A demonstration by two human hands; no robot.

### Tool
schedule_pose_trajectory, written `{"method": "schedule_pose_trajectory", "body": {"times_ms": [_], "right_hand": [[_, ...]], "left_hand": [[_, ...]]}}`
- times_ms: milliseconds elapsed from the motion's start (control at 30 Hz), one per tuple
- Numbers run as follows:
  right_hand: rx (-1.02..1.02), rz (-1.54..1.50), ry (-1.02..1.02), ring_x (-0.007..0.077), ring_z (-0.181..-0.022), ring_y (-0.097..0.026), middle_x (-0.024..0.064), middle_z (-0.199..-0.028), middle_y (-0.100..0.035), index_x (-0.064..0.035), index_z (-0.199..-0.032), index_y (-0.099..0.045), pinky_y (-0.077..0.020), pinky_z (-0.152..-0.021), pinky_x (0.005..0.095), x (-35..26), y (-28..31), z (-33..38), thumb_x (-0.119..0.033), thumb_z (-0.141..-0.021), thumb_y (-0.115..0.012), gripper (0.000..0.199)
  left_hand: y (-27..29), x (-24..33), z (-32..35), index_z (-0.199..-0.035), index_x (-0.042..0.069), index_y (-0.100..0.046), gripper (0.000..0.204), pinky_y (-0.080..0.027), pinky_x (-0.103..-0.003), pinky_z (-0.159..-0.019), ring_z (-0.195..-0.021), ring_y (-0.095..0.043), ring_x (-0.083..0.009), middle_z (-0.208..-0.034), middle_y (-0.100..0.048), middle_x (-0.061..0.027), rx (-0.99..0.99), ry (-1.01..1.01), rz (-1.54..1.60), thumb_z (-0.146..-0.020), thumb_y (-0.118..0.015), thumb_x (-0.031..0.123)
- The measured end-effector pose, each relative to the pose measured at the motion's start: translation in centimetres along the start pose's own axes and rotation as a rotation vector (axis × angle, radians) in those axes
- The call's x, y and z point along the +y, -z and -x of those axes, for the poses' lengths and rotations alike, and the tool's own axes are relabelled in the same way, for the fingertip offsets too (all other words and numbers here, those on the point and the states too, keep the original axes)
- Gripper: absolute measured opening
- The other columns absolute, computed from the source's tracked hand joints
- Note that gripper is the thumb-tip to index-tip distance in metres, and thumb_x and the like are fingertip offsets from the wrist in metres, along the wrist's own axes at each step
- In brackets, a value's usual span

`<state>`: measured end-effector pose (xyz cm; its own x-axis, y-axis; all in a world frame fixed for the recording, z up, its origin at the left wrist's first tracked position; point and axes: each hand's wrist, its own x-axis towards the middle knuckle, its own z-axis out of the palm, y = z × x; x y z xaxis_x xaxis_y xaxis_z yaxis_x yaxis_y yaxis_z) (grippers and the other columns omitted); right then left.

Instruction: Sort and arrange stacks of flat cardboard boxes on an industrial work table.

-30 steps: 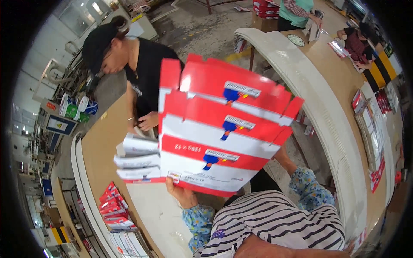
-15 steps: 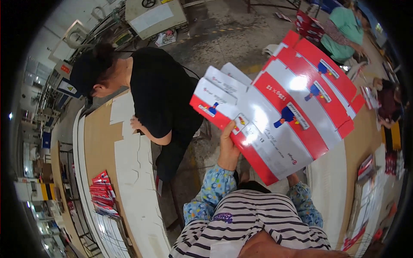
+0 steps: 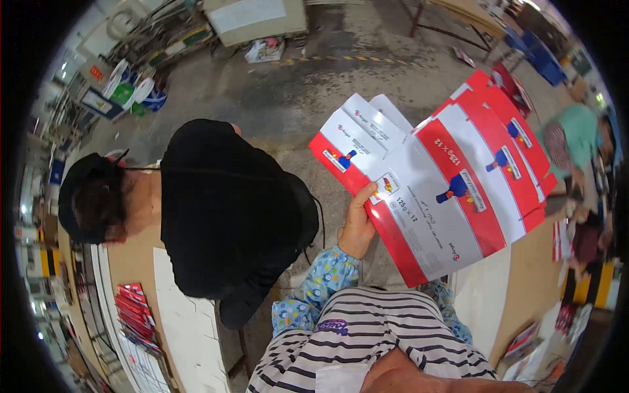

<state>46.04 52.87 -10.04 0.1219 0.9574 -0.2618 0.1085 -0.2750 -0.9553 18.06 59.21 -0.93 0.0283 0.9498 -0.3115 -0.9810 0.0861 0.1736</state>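
A flat red-and-white printed carton blank [image 3: 419, 196], with blue figures and notched flaps, is held up tilted in front of me. Its edges and flaps overlap, and whether it is one folded blank or more than one cannot be made out. My left hand [image 3: 358, 223] is closed on its left edge, thumb on the printed face and fingers behind. My right hand is hidden behind the blank; only its patterned blue sleeve [image 3: 447, 304] shows below the lower right edge.
A person in black [image 3: 229, 209] bends over the left table [image 3: 131, 262], close by. Red packets [image 3: 136, 313] lie on that table. A second table [image 3: 524, 288] stands at right, with people beyond it. Concrete floor [image 3: 275, 98] lies ahead; buckets [image 3: 134, 92] stand at far left.
The person in black has turned and bent farther left, with their back toward me. In the picture, the carton blank and my left hand sit slightly farther right and lower.
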Motion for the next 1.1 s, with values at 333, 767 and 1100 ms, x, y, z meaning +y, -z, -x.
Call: {"method": "schedule_pose_trajectory", "body": {"times_ms": [333,767,1100], "right_hand": [[0.014,-0.229,-0.020,0.0240,-0.056,-0.064,0.0104,-0.077,-0.065,0.0001,-0.118,-0.050,-0.0488,-0.041,0.0343,-2.0,-3.8,0.1,-0.021,-0.091,-0.051,0.034],[0.186,-0.534,-0.098,0.0241,-0.056,-0.064,0.0101,-0.078,-0.065,-0.0003,-0.119,-0.050,-0.0488,-0.041,0.0343,-7.8,2.3,-7.9,-0.023,-0.091,-0.050,0.036],[0.356,-0.713,-0.076,0.0242,-0.056,-0.064,0.0098,-0.078,-0.065,-0.0006,-0.120,-0.050,-0.0488,-0.041,0.0342,-6.9,6.5,-1.8,-0.025,-0.092,-0.050,0.037]], "left_hand": [[-2.5,2.1,2.5,-0.125,0.000,-0.048,0.047,-0.048,-0.041,-0.093,-0.104,-0.060,-0.0265,-0.115,-0.060,-0.0138,0.005,-0.022,0.005,-0.082,-0.065,0.013],[-13.1,-1.9,-2.4,-0.123,-0.002,-0.049,0.048,-0.051,-0.044,-0.090,-0.101,-0.061,-0.0287,-0.111,-0.062,-0.0158,0.084,0.040,-0.030,-0.081,-0.066,0.014],[-10.4,-2.2,3.0,-0.126,-0.004,-0.046,0.057,-0.053,-0.042,-0.088,-0.100,-0.062,-0.0284,-0.113,-0.061,-0.0181,-0.006,0.010,-0.033,-0.078,-0.069,0.017]]}}
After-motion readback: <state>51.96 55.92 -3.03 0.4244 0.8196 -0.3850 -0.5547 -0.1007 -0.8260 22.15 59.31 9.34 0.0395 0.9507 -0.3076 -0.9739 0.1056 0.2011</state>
